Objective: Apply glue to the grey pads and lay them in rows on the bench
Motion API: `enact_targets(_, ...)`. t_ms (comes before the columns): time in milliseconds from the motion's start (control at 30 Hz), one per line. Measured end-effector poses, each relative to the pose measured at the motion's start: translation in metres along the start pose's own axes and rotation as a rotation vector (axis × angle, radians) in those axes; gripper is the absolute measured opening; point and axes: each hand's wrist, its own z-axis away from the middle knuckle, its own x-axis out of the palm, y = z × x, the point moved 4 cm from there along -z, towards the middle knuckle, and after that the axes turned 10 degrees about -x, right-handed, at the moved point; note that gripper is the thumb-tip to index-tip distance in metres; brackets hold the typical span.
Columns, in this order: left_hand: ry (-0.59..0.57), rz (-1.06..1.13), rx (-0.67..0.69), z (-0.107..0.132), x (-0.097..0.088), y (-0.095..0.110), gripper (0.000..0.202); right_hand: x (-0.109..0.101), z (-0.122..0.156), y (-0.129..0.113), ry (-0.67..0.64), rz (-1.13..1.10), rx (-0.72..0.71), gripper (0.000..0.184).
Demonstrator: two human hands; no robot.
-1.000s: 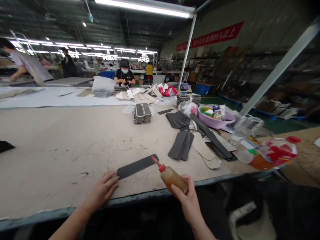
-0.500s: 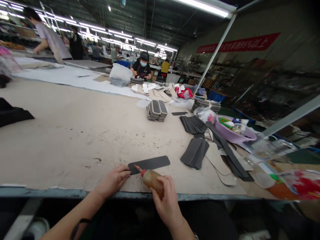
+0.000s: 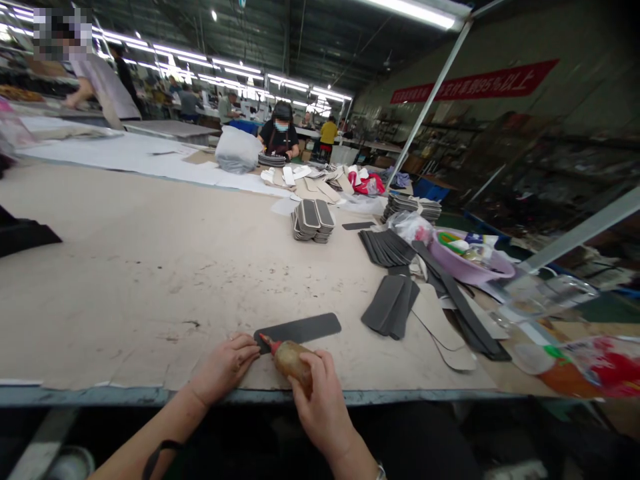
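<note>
A dark grey strip [image 3: 300, 329] lies flat near the front edge of the beige worktable [image 3: 150, 267]. My left hand [image 3: 225, 367] rests on the table with its fingertips pressing the strip's left end, fingers fairly flat. My right hand [image 3: 320, 407] is wrapped round a small amber glue bottle [image 3: 289, 357]. The bottle is tilted, and its red nozzle touches the strip's left end beside my left fingertips.
More dark strips [image 3: 393, 303] and beige cut-outs [image 3: 443, 327] lie to the right. Behind them stand a grey stack [image 3: 313, 221], a purple basin [image 3: 470, 267] and a lying red-labelled bottle [image 3: 580, 370]. A black piece [image 3: 25, 235] sits far left. Other people work in the background.
My right hand has carried the glue bottle leftward and down, from the strip's right end to its left end. The left hand stays on the strip. The view has tilted and shifted.
</note>
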Motion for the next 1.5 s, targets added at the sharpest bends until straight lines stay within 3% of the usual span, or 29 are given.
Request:
enact_targets(300,0.047,-0.019,0.014,0.000,-0.002,-0.003,0.029,-0.016,-0.004,0.001,0.067,0.049,0.052,0.030)
enact_targets(733,0.138,-0.028,0.101,-0.007,-0.007,-0.006,0.029,-0.068,0.007,0.053,0.236,0.242,0.155,0.028)
enact_targets(1067,0.155,-0.044,0.095,-0.006,-0.008,-0.004,0.028,-0.080,0.014,0.080,0.327,0.293,0.191,0.024)
enact_targets(1267,0.043,-0.043,0.007,-0.003,-0.006,0.001,0.031,-0.073,0.017,0.063,0.305,0.213,0.195,0.029)
enact_targets(1500,0.029,-0.060,-0.004,0.000,-0.003,0.002,0.030,-0.027,0.005,0.012,0.109,-0.031,0.099,0.029)
